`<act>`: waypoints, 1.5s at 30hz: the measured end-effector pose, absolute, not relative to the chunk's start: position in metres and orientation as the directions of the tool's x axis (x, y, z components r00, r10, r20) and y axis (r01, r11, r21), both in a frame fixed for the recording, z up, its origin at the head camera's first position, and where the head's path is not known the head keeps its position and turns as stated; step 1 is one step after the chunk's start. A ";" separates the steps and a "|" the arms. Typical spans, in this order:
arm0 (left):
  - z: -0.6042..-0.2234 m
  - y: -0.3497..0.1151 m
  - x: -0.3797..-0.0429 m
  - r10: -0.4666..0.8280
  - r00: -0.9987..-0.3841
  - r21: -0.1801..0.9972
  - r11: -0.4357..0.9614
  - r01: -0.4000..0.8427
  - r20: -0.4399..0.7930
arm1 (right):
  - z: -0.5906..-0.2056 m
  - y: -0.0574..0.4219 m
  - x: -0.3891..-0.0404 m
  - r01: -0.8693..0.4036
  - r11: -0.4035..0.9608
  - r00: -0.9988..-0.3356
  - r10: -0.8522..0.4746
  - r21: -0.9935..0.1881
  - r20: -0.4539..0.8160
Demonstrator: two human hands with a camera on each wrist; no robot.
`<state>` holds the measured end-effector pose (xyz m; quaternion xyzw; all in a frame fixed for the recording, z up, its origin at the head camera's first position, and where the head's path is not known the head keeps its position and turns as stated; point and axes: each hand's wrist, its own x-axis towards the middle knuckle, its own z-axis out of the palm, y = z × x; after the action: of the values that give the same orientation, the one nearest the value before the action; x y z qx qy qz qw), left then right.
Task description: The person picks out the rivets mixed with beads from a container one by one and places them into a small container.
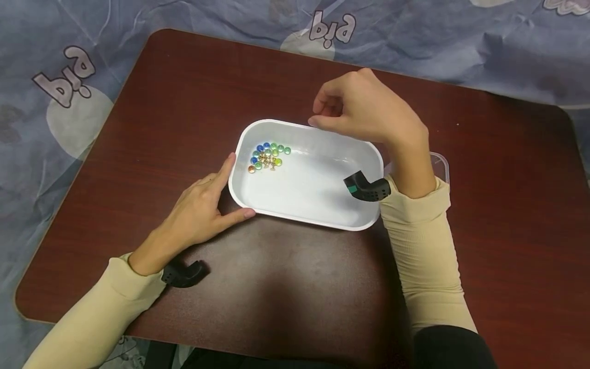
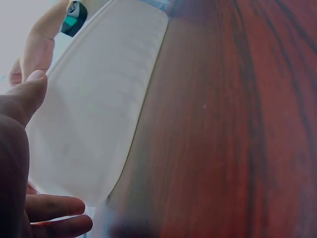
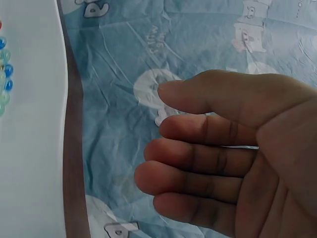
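A white rectangular tray [image 1: 306, 197] stands on the brown table. Toward its far left corner lies a cluster of blue, green, yellow and amber glass beads [image 1: 258, 165], with small gold-coloured pieces [image 1: 266, 160] among them. My left hand [image 1: 195, 207] rests against the tray's left end, its thumb at the near rim and its fingers extended along the end wall. The left wrist view shows the tray's outer wall [image 2: 99, 99] beside that thumb. Over the far rim, my right hand [image 1: 369, 105] hangs with loosely bent fingers; its palm shows nothing held in the right wrist view.
Behind my right forearm, a clear plastic container edge [image 1: 441, 166] shows to the right of the tray. Black wrist devices [image 1: 184, 274] sit on both wrists. Patterned blue-grey fabric [image 1: 221, 20] lies beyond the table's [image 1: 203, 77] far edge.
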<state>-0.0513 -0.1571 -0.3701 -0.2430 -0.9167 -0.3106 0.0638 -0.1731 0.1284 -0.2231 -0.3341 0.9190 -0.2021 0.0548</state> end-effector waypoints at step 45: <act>-0.371 -0.157 -0.051 0.406 -0.870 0.525 0.693 0.493 0.281 | -0.310 0.072 -0.191 -0.649 0.561 -0.493 -0.825 -0.514 -0.277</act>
<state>-0.0513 -0.1571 -0.3713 -0.2449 -0.9174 -0.3054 0.0716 -0.1907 0.0721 -0.3097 -0.4353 0.8464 -0.1735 0.2531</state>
